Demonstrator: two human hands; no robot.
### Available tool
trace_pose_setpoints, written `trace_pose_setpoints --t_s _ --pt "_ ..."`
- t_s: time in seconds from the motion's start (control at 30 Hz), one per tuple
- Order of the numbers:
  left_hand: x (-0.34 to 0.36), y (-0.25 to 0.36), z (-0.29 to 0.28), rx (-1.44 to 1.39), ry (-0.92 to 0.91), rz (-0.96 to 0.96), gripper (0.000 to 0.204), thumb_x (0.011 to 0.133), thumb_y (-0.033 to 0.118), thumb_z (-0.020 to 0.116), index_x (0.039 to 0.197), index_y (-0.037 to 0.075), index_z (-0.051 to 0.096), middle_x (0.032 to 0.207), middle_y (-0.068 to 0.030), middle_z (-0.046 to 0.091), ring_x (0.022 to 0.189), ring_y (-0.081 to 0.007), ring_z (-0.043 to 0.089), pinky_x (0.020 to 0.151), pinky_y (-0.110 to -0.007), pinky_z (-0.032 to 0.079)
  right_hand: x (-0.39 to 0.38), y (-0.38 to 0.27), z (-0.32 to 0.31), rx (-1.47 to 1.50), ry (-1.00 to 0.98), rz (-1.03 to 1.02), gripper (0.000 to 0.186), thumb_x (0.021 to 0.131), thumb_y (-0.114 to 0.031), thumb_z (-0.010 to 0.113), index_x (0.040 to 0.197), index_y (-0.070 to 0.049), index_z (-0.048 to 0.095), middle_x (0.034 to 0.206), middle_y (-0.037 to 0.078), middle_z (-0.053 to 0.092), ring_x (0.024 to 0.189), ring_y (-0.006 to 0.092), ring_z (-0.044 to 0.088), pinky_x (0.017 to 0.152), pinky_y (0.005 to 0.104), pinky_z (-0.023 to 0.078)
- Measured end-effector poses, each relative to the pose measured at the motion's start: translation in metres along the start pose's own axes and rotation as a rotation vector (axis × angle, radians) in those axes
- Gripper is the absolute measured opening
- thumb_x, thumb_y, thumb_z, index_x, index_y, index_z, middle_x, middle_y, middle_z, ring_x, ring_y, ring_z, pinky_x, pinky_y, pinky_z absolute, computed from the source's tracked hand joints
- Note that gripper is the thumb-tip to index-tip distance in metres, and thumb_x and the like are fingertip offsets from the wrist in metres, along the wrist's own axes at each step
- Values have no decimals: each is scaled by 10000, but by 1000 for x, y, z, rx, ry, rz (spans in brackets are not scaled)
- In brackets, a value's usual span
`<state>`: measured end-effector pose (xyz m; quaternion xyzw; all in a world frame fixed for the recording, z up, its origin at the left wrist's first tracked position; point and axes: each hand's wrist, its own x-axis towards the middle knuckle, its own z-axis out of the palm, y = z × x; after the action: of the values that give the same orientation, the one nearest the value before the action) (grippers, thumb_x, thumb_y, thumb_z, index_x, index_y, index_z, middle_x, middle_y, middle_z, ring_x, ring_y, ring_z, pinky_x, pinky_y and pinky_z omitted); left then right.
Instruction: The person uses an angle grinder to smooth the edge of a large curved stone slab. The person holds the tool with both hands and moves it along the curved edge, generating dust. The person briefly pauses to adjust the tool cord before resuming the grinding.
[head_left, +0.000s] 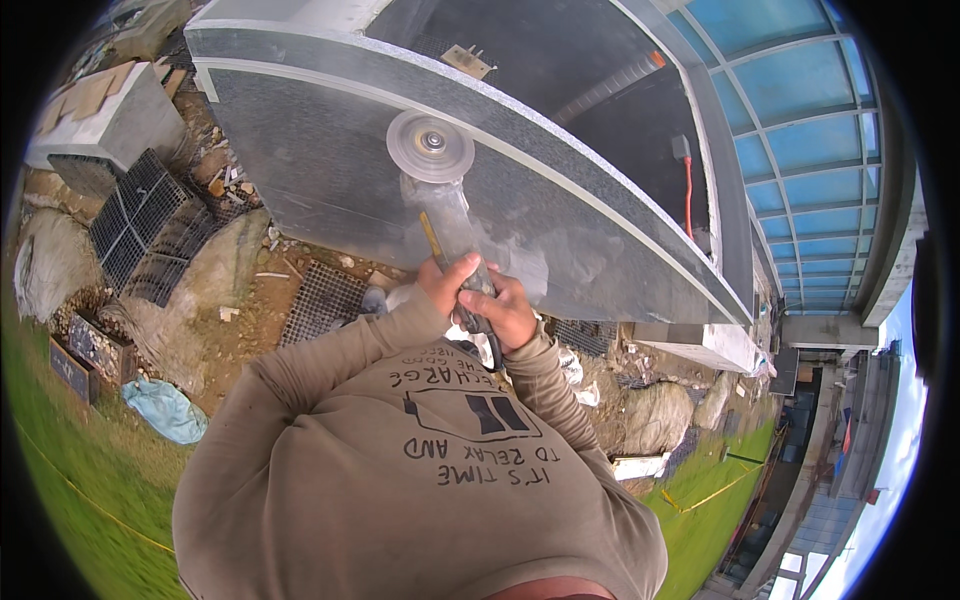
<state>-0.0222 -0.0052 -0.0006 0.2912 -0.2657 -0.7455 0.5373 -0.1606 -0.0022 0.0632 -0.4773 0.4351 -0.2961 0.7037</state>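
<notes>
An angle grinder (448, 220) points away from me, its pale round disc (410, 150) flat side up and slightly blurred, in front of a dark grey speckled panel (320, 170) with a pale strip (270, 72) along its upper part. My left hand (448, 285) and my right hand (505, 312) are both closed round the dusty grinder body, side by side near its rear end. A yellow strip lies along the tool's left side. Whether the disc touches the panel or strip, I cannot tell.
A concrete block (105, 120), black grid mats (135, 225), draped sacks (55, 255) and a pale blue bag (165, 410) are at left among rubble. Behind the panel is a dark recess with an orange hose (688, 195). Blue glazing (790, 70) rises at right; grass (90, 500) borders below.
</notes>
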Motion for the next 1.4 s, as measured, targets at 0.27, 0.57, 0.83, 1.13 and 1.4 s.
trace_pose_setpoints --t_s 0.27,0.57,0.83,1.13,1.4 --pt "5 8 -2 -1 76 39 589 855 529 618 1035 -29 672 877 -99 676 672 -153 640 525 -275 502 14 -4 3 28 -43 2 409 899 -103 667 1210 121 528 871 110 649 709 164 637 636 281 513" --pt "5 15 -6 74 59 15 602 859 533 612 1045 -38 668 847 -96 676 615 -135 626 461 -257 480 16 -4 5 54 -33 6 406 896 -96 669 1202 129 528 889 112 649 713 161 640 629 274 515" --pt "-5 10 5 65 20 -14 578 865 530 607 1060 -10 679 808 -82 673 567 -112 610 437 -242 465 -3 1 3 51 29 30 387 889 -83 668 1193 116 534 925 116 652 742 166 646 670 286 524" --pt "-3 -12 3 15 -30 -42 559 873 491 633 1072 -31 662 925 -117 692 755 -178 670 606 -303 553 -16 8 0 63 70 -10 400 889 -82 663 1179 159 529 880 117 667 717 148 641 656 263 518" --pt "-1 -18 9 -68 3 3 522 879 456 643 1075 -27 658 959 -121 695 790 -171 671 640 -303 556 -18 11 -4 44 97 2 358 891 -88 667 1124 164 566 870 126 674 710 143 642 654 260 516"
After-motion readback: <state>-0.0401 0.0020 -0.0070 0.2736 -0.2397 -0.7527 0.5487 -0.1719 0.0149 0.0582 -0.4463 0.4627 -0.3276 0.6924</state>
